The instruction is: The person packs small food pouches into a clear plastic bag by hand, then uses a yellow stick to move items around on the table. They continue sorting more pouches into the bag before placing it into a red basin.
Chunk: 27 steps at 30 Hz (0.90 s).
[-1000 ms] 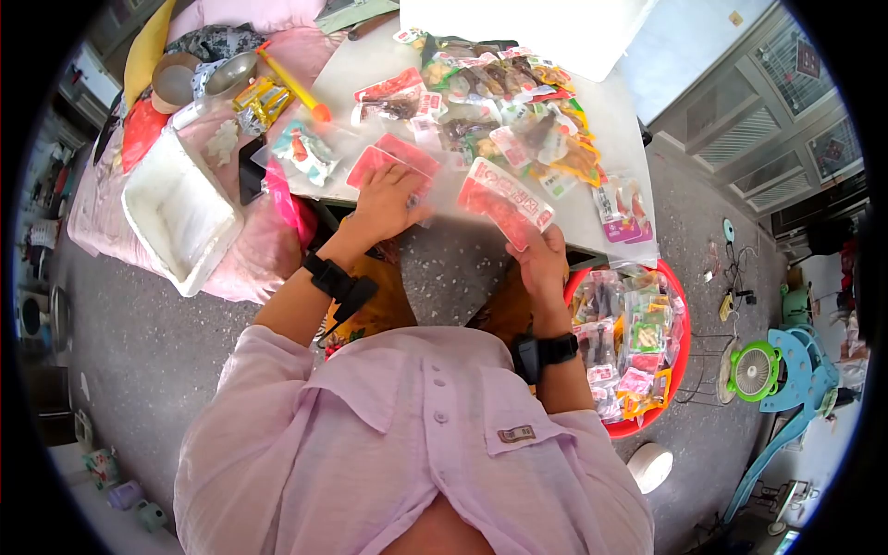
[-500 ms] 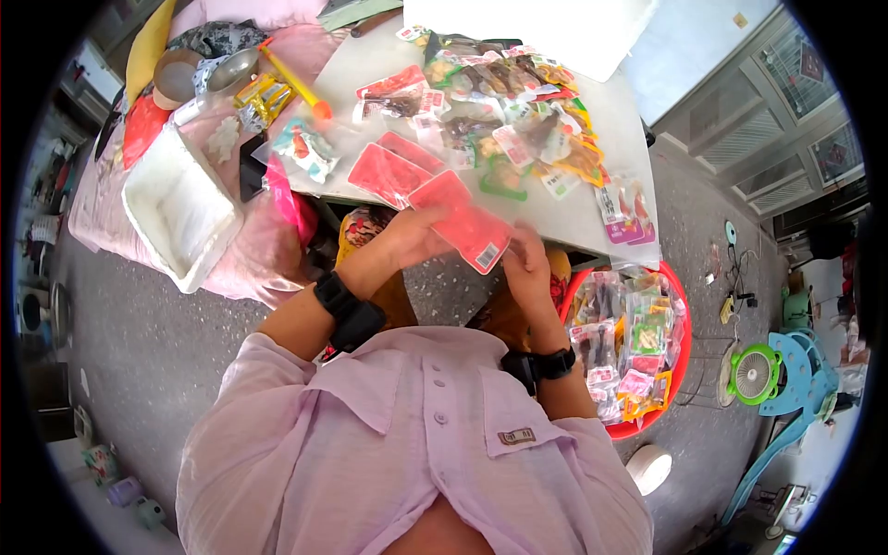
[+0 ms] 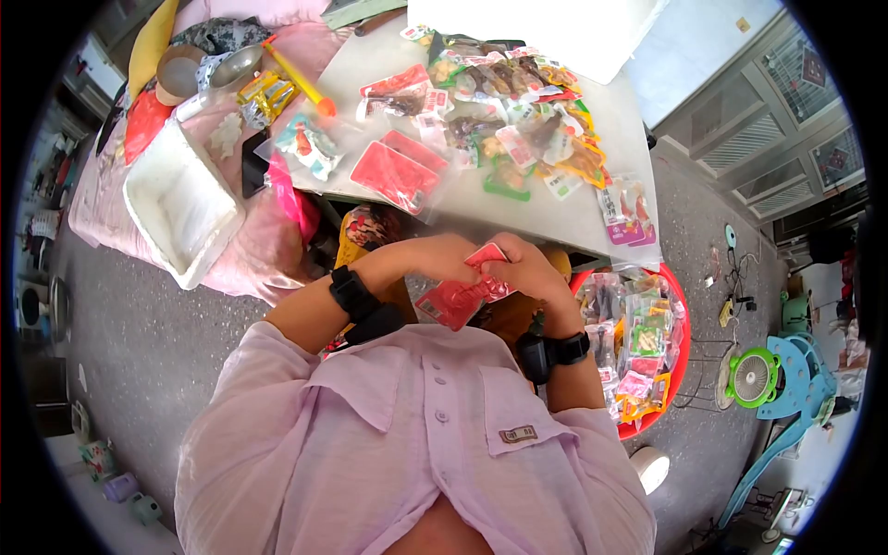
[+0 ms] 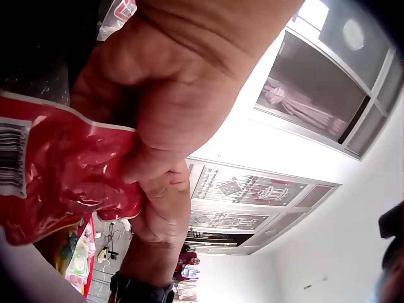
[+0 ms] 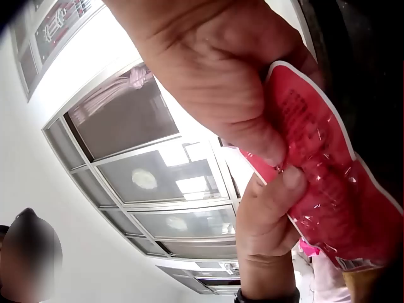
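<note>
Both hands pinch one red plastic packet [image 3: 450,302] just past the table's front edge, in front of the shirt. The left hand [image 3: 442,256] has its thumb and curled fingers on it, and the right hand [image 3: 529,270] grips it close beside. In the left wrist view the packet [image 4: 69,167] shows a barcode at its far end, with the left hand [image 4: 167,88] over its edge. Seen from the right wrist, the packet [image 5: 315,164] is creased between the two thumbs, under the right hand [image 5: 221,69]. Two red packets [image 3: 396,174] lie overlapping at the table's front.
Many mixed food packets [image 3: 518,116] are spread over the white table [image 3: 564,217]. A red tub [image 3: 683,351] full of packets stands on the floor at the right. At the left, a white foam box [image 3: 185,208] rests on pink cloth near a yellow and orange stick [image 3: 301,79].
Both hands have drawn the red packet off the tabletop area toward the body and closed in on each other. The packet, flat before, is now bent and creased between them.
</note>
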{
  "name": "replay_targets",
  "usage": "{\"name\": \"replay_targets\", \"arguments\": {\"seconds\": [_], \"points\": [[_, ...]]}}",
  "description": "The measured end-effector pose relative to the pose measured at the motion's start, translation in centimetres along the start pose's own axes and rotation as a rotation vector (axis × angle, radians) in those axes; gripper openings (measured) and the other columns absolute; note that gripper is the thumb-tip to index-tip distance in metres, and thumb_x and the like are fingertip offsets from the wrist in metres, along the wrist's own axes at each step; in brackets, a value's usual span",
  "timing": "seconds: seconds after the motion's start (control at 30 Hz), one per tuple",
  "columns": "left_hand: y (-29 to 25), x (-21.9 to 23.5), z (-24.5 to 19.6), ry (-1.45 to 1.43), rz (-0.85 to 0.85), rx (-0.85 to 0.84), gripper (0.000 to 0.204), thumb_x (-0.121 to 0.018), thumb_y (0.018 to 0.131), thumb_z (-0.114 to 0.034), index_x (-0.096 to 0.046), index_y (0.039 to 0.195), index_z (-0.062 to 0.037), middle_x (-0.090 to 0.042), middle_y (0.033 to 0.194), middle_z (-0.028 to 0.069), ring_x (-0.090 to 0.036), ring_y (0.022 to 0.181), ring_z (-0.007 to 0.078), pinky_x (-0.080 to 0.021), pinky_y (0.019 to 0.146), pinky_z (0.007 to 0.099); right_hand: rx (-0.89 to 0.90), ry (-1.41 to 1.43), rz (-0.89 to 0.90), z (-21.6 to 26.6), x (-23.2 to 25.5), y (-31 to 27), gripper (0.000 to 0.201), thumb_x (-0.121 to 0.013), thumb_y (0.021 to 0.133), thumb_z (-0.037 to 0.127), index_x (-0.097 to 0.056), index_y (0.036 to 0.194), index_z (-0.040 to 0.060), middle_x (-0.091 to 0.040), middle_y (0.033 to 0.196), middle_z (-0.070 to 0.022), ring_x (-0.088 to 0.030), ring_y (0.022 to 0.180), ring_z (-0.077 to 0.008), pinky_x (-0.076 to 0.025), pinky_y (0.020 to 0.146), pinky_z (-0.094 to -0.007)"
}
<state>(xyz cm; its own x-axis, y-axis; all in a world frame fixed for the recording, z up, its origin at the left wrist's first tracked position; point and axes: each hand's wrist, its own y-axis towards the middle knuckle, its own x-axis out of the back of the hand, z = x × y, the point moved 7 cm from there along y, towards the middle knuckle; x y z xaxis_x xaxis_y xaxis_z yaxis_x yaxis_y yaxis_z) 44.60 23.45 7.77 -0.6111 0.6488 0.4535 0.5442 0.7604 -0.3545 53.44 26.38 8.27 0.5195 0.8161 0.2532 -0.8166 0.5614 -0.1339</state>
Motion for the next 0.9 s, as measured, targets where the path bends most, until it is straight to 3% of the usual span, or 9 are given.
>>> {"name": "replay_targets", "arguments": {"seconds": [0.07,0.17,0.27,0.37,0.47,0.57,0.67,0.77,0.9], "points": [[-0.4,1.2,0.5,0.035,-0.154,-0.024,0.028,-0.055,0.073,-0.027,-0.054,0.084,-0.0008,-0.055,0.074,0.0088,-0.051,0.07,0.0142,-0.041,0.065,0.0283,-0.09,0.094,-0.068,-1.0,0.2,-0.5,0.014,-0.053,0.076,0.004,-0.055,0.089,0.0026,-0.055,0.085,-0.0035,-0.051,0.075,-0.0076,-0.043,0.068,-0.0214],[-1.9,5.1,3.3,-0.169,-0.67,-0.063,0.03,-0.057,0.072,-0.029,-0.054,0.084,-0.0013,-0.054,0.079,0.0099,-0.053,0.071,0.0178,-0.042,0.066,0.0296,-0.025,0.66,-0.271,-4.8,1.7,-1.1,0.014,-0.05,0.078,0.003,-0.053,0.092,0.0007,-0.056,0.088,-0.0064,-0.055,0.073,-0.0117,-0.046,0.067,-0.0246],[-3.6,7.4,4.0,0.299,-1.035,0.025,0.03,-0.056,0.069,-0.024,-0.053,0.09,-0.0032,-0.053,0.088,0.0148,-0.053,0.082,0.0291,-0.043,0.068,0.0368,0.073,0.912,-0.605,-5.9,4.3,-1.8,0.015,-0.046,0.081,0.002,-0.051,0.094,-0.0004,-0.057,0.09,-0.0093,-0.058,0.077,-0.0173,-0.05,0.068,-0.0304],[-2.7,6.9,4.0,0.571,-1.054,0.094,0.032,-0.055,0.069,-0.025,-0.051,0.093,-0.0046,-0.051,0.087,0.0157,-0.053,0.081,0.0304,-0.045,0.067,0.0388,0.144,1.008,-0.691,-6.0,5.1,-0.9,0.015,-0.044,0.083,0.002,-0.05,0.096,-0.0004,-0.056,0.091,-0.0102,-0.058,0.08,-0.0206,-0.051,0.069,-0.0347],[-1.8,6.6,3.4,0.612,-0.967,0.171,0.023,-0.055,0.069,-0.017,-0.052,0.088,-0.0035,-0.051,0.088,0.0166,-0.054,0.075,0.0314,-0.046,0.064,0.0384,0.125,0.964,-0.696,-7.1,4.8,0.9,0.025,-0.04,0.082,0.002,-0.047,0.105,-0.0024,-0.054,0.1,-0.0132,-0.056,0.087,-0.0242,-0.049,0.073,-0.0355],[-1.4,6.9,4.5,0.565,-0.986,0.169,0.026,-0.051,0.072,-0.019,-0.05,0.094,-0.0049,-0.052,0.082,0.0169,-0.054,0.072,0.0333,-0.046,0.062,0.0409,0.121,0.972,-0.658,-8.0,4.3,2.7,0.026,-0.04,0.081,0.003,-0.045,0.106,-0.0036,-0.053,0.101,-0.015,-0.055,0.09,-0.0256,-0.049,0.073,-0.0366],[-2.3,7.2,4.1,0.485,-1.09,0.064,0.023,-0.049,0.073,-0.015,-0.049,0.092,-0.0037,-0.052,0.082,0.0173,-0.054,0.068,0.035,-0.046,0.06,0.0415,0.134,1.014,-0.648,-7.1,3.8,3.8,0.027,-0.041,0.081,0.003,-0.044,0.106,-0.0054,-0.052,0.102,-0.0159,-0.055,0.09,-0.0263,-0.049,0.074,-0.0366],[-2.5,7.3,4.7,0.425,-1.145,0.018,0.012,-0.049,0.071,-0.012,-0.051,0.08,-0.0036,-0.051,0.077,0.0158,-0.053,0.068,0.0344,-0.044,0.06,0.0425,0.131,1.053,-0.611,-7.3,3.3,5.0,0.028,-0.041,0.08,0.003,-0.043,0.107,-0.0063,-0.052,0.102,-0.0159,-0.055,0.09,-0.027,-0.048,0.076,-0.0367],[-2.4,7.3,4.5,0.513,-1.087,0.094,0.023,-0.049,0.071,-0.013,-0.048,0.093,-0.0039,-0.052,0.082,0.0172,-0.054,0.069,0.0344,-0.046,0.059,0.0417,0.126,1.136,-0.552,-6.8,2.3,6.7,0.025,-0.041,0.08,0.001,-0.044,0.105,-0.0054,-0.053,0.1,-0.0153,-0.055,0.089,-0.0265,-0.048,0.077,-0.0378]]}}
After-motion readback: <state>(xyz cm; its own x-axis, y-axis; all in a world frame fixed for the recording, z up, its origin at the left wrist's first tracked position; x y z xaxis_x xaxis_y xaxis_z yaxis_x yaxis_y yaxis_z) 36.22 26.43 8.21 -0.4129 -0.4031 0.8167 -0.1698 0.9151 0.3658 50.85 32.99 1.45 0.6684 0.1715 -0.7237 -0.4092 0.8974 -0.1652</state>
